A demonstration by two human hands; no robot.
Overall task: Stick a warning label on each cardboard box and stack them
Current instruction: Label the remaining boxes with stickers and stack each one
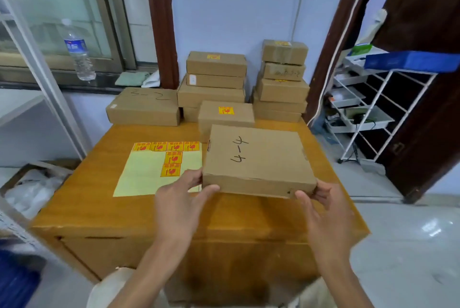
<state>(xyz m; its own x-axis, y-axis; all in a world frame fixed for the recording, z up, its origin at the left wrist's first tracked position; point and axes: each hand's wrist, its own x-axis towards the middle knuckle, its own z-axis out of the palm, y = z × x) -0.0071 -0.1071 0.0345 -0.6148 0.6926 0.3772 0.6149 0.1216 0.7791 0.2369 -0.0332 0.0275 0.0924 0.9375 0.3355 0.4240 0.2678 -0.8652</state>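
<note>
I hold the box marked 4-4 (257, 161) at frame centre, left hand (181, 198) and right hand (323, 210) each grasping a near corner, its blank top kept level (no label yet) beside the label sheet (149, 175) on the bench (104, 208).

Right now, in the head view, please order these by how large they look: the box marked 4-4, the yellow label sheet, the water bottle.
1. Box marked 4-4, though held nearest the camera.
2. Yellow label sheet, partly hidden, so unsure against the box.
3. Water bottle, farthest away.
</note>
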